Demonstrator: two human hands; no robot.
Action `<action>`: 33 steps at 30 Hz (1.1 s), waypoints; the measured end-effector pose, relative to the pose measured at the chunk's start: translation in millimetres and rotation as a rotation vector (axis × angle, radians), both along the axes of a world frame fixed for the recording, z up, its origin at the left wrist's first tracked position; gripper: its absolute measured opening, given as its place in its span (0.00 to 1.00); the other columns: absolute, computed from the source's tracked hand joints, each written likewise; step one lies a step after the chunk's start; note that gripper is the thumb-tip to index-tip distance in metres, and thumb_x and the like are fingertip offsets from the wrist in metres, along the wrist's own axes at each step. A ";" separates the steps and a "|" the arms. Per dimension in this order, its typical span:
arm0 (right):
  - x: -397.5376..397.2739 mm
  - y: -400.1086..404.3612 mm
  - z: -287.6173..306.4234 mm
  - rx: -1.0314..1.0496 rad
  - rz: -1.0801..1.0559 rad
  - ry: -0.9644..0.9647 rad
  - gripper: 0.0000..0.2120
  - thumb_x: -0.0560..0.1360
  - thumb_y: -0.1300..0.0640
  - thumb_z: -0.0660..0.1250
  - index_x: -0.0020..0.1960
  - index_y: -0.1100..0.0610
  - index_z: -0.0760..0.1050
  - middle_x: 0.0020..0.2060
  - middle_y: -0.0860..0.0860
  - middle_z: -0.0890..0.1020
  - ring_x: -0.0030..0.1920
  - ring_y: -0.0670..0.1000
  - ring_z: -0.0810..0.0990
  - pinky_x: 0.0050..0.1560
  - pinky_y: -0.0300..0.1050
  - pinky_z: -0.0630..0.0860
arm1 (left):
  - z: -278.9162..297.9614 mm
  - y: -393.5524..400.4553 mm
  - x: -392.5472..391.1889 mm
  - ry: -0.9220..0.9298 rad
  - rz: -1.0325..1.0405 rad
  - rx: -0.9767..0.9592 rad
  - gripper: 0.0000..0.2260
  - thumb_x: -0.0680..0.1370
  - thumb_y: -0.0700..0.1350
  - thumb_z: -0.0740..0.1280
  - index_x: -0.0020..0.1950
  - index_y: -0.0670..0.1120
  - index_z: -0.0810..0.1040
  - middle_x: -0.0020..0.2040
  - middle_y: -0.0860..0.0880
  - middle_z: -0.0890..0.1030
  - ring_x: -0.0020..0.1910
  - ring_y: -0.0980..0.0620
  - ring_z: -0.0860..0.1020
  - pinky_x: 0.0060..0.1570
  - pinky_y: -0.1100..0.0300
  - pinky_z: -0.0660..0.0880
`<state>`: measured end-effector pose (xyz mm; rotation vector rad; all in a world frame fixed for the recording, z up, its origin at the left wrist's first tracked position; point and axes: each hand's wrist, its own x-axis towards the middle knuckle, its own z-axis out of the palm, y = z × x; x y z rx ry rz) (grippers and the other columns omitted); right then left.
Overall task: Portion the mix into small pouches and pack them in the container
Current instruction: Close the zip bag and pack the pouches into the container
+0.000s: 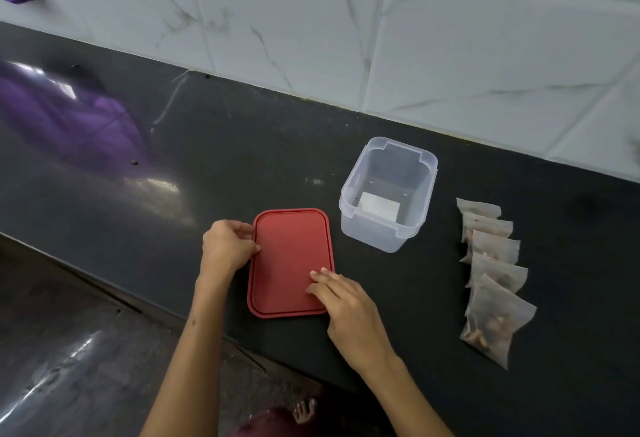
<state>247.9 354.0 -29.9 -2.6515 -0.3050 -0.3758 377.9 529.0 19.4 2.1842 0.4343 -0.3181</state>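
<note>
A red lid [289, 253] lies flat on the dark counter near its front edge. My left hand [227, 246] holds the lid's left edge, fingers curled round it. My right hand [341, 299] rests on the lid's lower right part with straight fingers. A clear plastic container [388, 228] stands open just right of the lid, with only a white label showing at its bottom. Several small translucent pouches [493, 277] filled with a brownish mix lie in an overlapping row on the counter at the right.
A white marble-tiled wall [346, 21] runs along the back of the dark counter [207, 159]. Purple reflections show at the far left. The floor and a foot [304, 410] are visible below the counter's front edge.
</note>
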 end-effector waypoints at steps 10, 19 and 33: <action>-15.9 -32.1 57.0 0.354 -0.182 -0.167 0.24 0.68 0.74 0.64 0.58 0.55 0.79 0.59 0.49 0.81 0.62 0.44 0.76 0.63 0.41 0.72 | 70.7 -64.3 -31.3 -0.503 -0.196 -0.021 0.12 0.75 0.43 0.70 0.59 0.46 0.80 0.49 0.52 0.83 0.45 0.61 0.80 0.50 0.66 0.75; -94.8 -181.0 120.9 0.534 -0.702 -0.321 0.09 0.80 0.56 0.63 0.57 0.54 0.78 0.48 0.43 0.82 0.50 0.39 0.80 0.48 0.29 0.74 | 81.8 -261.6 -114.9 -0.328 -0.736 -0.644 0.09 0.77 0.37 0.68 0.53 0.50 0.78 0.49 0.48 0.83 0.46 0.54 0.81 0.51 0.60 0.78; -284.5 -354.4 84.8 0.433 -1.481 0.305 0.12 0.79 0.51 0.61 0.56 0.57 0.77 0.50 0.54 0.81 0.44 0.51 0.74 0.44 0.41 0.66 | 20.0 -452.2 -317.9 0.486 -0.828 -0.543 0.10 0.78 0.40 0.66 0.41 0.51 0.68 0.39 0.52 0.73 0.37 0.57 0.72 0.42 0.60 0.71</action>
